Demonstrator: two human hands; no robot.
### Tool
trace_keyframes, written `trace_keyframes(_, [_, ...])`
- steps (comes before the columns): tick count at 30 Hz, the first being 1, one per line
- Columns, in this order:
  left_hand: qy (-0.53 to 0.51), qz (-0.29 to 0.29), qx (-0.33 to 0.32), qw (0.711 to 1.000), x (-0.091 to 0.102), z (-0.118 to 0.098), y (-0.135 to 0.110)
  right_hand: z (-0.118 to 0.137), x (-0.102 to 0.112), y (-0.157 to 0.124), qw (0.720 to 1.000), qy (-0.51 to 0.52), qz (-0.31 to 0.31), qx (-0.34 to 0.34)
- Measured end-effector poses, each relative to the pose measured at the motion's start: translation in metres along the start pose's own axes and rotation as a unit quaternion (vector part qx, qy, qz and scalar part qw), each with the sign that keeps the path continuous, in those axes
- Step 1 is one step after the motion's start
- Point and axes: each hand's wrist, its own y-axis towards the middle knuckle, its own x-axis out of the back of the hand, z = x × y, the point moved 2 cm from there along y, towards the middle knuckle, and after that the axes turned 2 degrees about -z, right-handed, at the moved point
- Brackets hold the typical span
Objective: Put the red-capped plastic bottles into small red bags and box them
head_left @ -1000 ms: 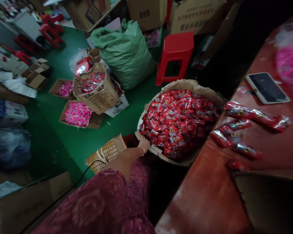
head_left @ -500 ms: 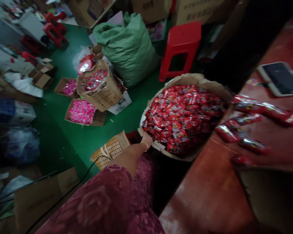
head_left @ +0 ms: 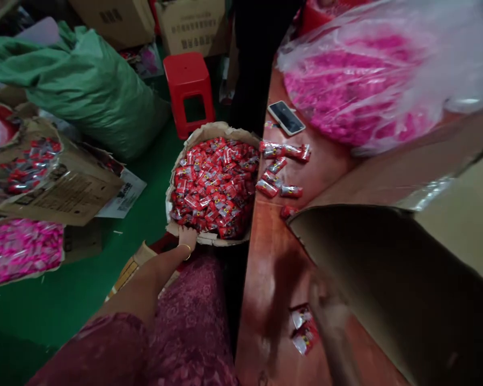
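Observation:
My left hand [head_left: 188, 236], a gold bangle at its wrist, grips the near rim of a round cardboard container [head_left: 176, 229]. A heap of small red wrapped packets [head_left: 213, 187] fills this container, which stands against the table's left edge. Over the red-brown table [head_left: 273, 268] at lower right is my right hand [head_left: 326, 300], smeared by motion, so its fingers cannot be made out. Just left of it lie two red packets [head_left: 304, 328]. More loose packets [head_left: 279, 179] lie on the table beside the container.
An open cardboard box [head_left: 358, 252] takes up the table's right side. Behind it sits a clear bag of pink packets [head_left: 358, 80], near a phone [head_left: 286, 118]. On the green floor stand a red stool [head_left: 188, 80], a green sack [head_left: 100, 91] and a carton [head_left: 76, 187].
The view has swung right, bringing the open box, the pink bag and my blurred right hand into sight. My left hand stays on the container's rim.

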Motion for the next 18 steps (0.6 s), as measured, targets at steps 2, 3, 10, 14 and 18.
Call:
trace_keyframes(2, [0.002,0.002,-0.004,1.000,0.001,0.001,0.000,0.050,-0.008,-0.009,0.990,0.122,-0.020,0.069])
trace_keyframes(3, [0.003,0.002,-0.006,1.000,0.001,0.002,-0.001,0.077,-0.013,-0.007,0.973,0.199,-0.028,0.116])
trace_keyframes(10, [0.000,0.006,-0.015,1.000,0.000,0.005,-0.001,0.167,-0.045,0.118,0.973,0.199,-0.107,0.044])
trace_keyframes(14, [-0.011,0.010,-0.017,1.000,-0.004,0.005,-0.003,0.148,-0.052,0.176,0.967,0.147,-0.161,-0.129])
trace_keyframes(18, [-0.028,0.031,-0.020,0.999,-0.007,0.004,-0.008,0.148,-0.057,0.188,0.979,0.101,-0.134,-0.118])
